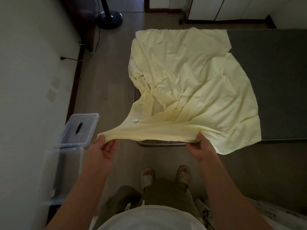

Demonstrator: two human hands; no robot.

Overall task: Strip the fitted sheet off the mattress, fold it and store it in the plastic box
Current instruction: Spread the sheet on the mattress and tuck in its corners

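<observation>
While my left hand (102, 151) and right hand (201, 146) pinch the yellow fitted sheet (191, 90) edge, mid-frame, it could slip, drag on the floor (108, 77), missing the plastic box (64, 173) lower left.

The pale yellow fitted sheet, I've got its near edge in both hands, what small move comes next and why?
Probably lift the stretched edge and carry it away from you for a first fold. Your left hand and right hand each grip the pale yellow fitted sheet, which lies crumpled and unfolded on the grey mattress.
</observation>
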